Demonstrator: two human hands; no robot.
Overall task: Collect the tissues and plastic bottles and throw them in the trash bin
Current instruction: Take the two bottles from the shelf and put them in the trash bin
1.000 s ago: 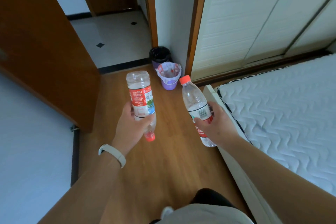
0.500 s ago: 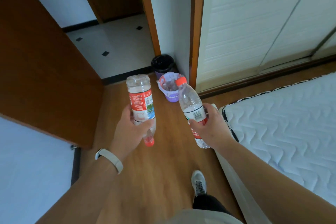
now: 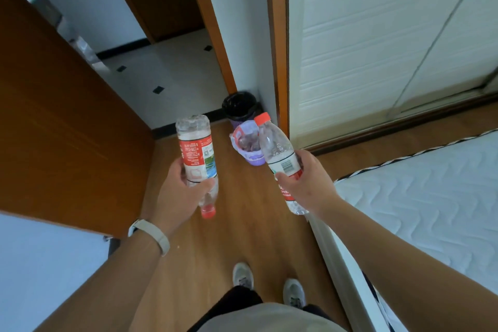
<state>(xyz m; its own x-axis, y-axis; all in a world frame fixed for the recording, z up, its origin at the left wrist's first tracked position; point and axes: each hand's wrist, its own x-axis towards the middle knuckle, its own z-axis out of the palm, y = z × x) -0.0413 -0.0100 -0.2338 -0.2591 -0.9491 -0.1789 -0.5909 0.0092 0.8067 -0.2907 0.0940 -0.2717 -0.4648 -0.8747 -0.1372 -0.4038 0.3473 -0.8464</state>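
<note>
My left hand (image 3: 179, 194) grips a clear plastic bottle (image 3: 197, 153) with a red label, held upside down so its red cap points at the floor. My right hand (image 3: 307, 183) grips a second clear bottle (image 3: 277, 151), red cap up, tilted toward the bins. Ahead on the floor stands a small purple trash bin (image 3: 249, 152) lined with a clear bag, partly hidden behind the right bottle. Just behind it, in the corner, is a second bin with a black bag (image 3: 239, 106). No tissues are visible.
An open brown door (image 3: 62, 129) stands on the left, with a tiled hallway beyond. A white mattress (image 3: 420, 197) lies on the right, its edge close to my right arm. Sliding wardrobe doors (image 3: 377, 48) fill the far wall. My feet stand on the wooden floor (image 3: 242, 232).
I have walked closer to the bins along the bed; the view tilted down and both shoes show. Both hands keep the same hold on their bottles.
</note>
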